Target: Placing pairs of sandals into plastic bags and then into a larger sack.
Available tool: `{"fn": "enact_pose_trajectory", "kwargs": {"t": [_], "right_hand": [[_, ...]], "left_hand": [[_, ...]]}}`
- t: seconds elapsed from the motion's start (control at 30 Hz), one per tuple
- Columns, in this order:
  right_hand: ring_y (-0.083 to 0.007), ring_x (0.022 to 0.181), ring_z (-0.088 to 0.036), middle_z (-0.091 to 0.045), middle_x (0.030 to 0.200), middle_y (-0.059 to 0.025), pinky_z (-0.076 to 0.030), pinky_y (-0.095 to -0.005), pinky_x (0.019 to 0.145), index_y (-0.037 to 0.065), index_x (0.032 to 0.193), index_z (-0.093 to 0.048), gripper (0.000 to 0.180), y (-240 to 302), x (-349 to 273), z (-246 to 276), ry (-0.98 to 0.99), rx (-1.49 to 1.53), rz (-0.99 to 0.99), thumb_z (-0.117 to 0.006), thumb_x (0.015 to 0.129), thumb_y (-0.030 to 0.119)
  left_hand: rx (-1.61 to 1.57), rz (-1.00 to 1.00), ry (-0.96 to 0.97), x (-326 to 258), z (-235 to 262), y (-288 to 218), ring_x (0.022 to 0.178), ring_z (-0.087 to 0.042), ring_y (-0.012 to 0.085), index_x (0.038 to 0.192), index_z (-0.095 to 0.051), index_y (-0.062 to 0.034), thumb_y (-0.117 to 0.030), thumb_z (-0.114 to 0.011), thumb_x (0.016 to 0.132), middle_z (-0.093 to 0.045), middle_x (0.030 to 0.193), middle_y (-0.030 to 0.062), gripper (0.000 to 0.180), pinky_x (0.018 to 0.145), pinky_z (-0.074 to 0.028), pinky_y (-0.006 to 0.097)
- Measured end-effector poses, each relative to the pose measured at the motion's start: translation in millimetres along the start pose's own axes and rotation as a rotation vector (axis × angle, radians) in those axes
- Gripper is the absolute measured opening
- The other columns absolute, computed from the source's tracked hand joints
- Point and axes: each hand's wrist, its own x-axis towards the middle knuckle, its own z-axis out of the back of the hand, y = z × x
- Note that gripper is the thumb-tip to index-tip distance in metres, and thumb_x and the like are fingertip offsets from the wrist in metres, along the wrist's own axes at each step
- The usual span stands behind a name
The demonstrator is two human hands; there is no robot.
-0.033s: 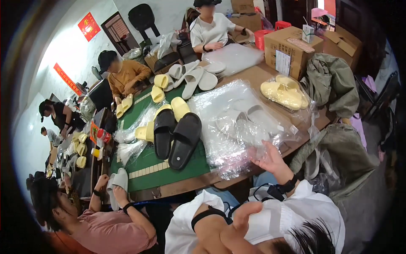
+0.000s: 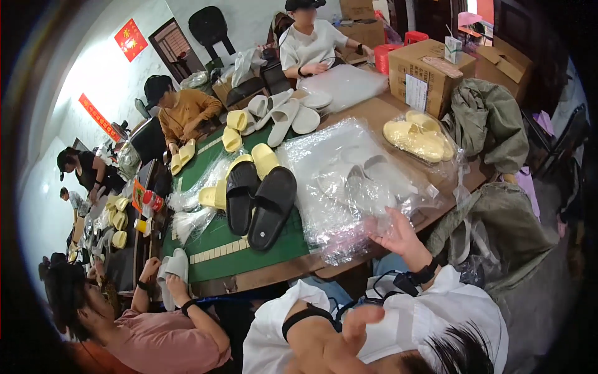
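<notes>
My right hand (image 2: 398, 237) is palm up at the near edge of the table, fingers apart, touching the edge of a stack of clear plastic bags (image 2: 336, 234). Inside clear plastic on that stack lies a pair of pale grey slippers (image 2: 361, 184). Close to the camera at the lower edge is my left hand (image 2: 339, 346), one digit stretched out and nothing visible in it; the picture's edge cuts off part of it. Left of the bags, a pair of black slippers (image 2: 265, 206) rests against yellow slippers (image 2: 215, 194) on the green mat (image 2: 274, 249).
Yellow slippers in clear plastic (image 2: 418, 138) lie at the right, before a cardboard box (image 2: 427, 75). Loose grey slippers (image 2: 293, 115) are farther back. A co-worker in pink (image 2: 165, 330) handles grey slippers (image 2: 174, 268) at the left. Olive sacks (image 2: 498, 230) crowd the right side.
My left hand has sunk slightly toward the lower edge. My right hand and the slippers have stayed in place.
</notes>
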Motion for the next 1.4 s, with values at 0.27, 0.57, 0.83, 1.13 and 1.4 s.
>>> {"fn": "enact_pose_trajectory", "kwargs": {"t": [0.27, 0.57, 0.83, 1.13, 1.4], "right_hand": [[-0.0315, 0.099, -0.056, -0.055, 0.108, -0.0171, -0.049, -0.0480, 0.082, 0.006, 0.118, -0.042, 0.037, 3, 2, -4, -0.124, -0.030, -0.005, -0.047, 0.091, 0.030], [-0.0301, 0.103, -0.055, -0.055, 0.112, -0.0143, -0.047, -0.0468, 0.084, 0.009, 0.117, -0.046, 0.035, 11, 2, -7, -0.073, -0.025, -0.045, -0.052, 0.089, 0.029], [-0.0351, 0.104, -0.057, -0.052, 0.120, -0.0234, -0.051, -0.0411, 0.085, 0.001, 0.114, -0.047, 0.036, -2, 17, 2, -0.053, -0.089, 0.088, -0.056, 0.086, 0.022], [-0.0320, 0.084, -0.061, -0.050, 0.094, -0.0107, -0.057, -0.0446, 0.069, 0.010, 0.130, -0.024, 0.054, 36, -2, -29, -0.052, -0.382, 0.357, -0.053, 0.084, 0.009], [-0.0219, 0.077, -0.056, -0.051, 0.093, -0.0071, -0.056, -0.0408, 0.064, 0.004, 0.109, -0.045, 0.028, 137, 53, -101, -0.067, -0.521, 0.789, -0.051, 0.082, 0.001]], "left_hand": [[0.411, -0.123, -0.290, 59, -19, 33, 0.088, -0.051, 0.0161, 0.067, -0.054, -0.0210, -0.014, -0.068, 0.077, -0.057, 0.083, -0.0067, 0.019, 0.081, -0.042, 0.044], [0.142, -0.382, -0.424, 66, -31, 49, 0.075, -0.050, 0.0161, 0.068, -0.057, -0.0184, -0.018, -0.066, 0.081, -0.057, 0.077, -0.0026, 0.016, 0.065, -0.042, 0.034], [-0.517, 0.127, -0.538, 30, -45, 22, 0.099, -0.057, 0.0302, 0.101, -0.062, -0.0115, -0.025, -0.055, 0.089, -0.059, 0.105, 0.0175, 0.019, 0.081, -0.048, 0.037], [1.493, 1.000, 0.324, -126, 95, 111, 0.098, -0.055, 0.0362, 0.101, -0.062, -0.0033, -0.021, -0.060, 0.081, -0.059, 0.107, 0.0185, 0.027, 0.083, -0.044, 0.042], [1.698, 1.036, 0.398, -188, 120, 134, 0.114, -0.044, 0.0412, 0.116, -0.056, -0.0130, -0.030, -0.062, 0.078, -0.047, 0.126, 0.0202, 0.042, 0.091, -0.037, 0.052]]}}
